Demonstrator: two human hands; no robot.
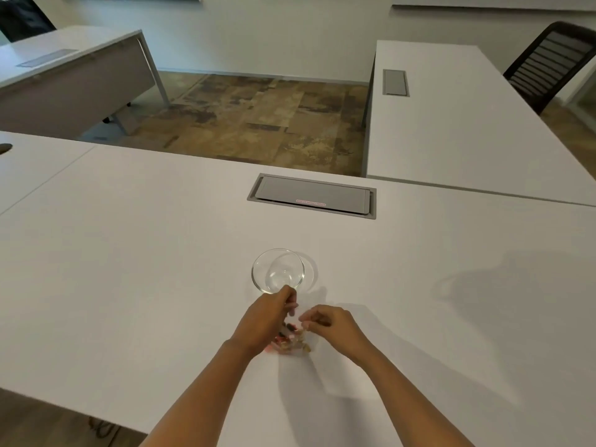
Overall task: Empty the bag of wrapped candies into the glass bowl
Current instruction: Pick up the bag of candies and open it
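**Both hands working at the mouth of the candy bag, bowl waiting empty**

Nearest the camera, two bare forearms are reaching in over the white table (129, 285). Just short of the glass bowl (278, 270), the clear bag (292, 341) of wrapped candies is lying on the tabletop between the hands. The left hand (266, 321) is pinching the bag's upper edge on the side closest to the bowl, its fingertips almost touching the bowl's near rim. The right hand (332, 324), a little to the right of the bowl and nearer the person, is gripping the opposite edge with fingers curled. The hands are sitting close together, both clamped on the bag; whether its mouth is already open is too blurred to tell.

The bowl is standing upright and holding nothing, so the pouring is not yet begun; this looks like the opening step. Next, the bag needs lifting and tipping, mouth over the bowl's rim, steadily enough that no candy is spilling past the glass.

Beyond the bowl, a grey cable hatch (311, 195) is lying flush in the table.
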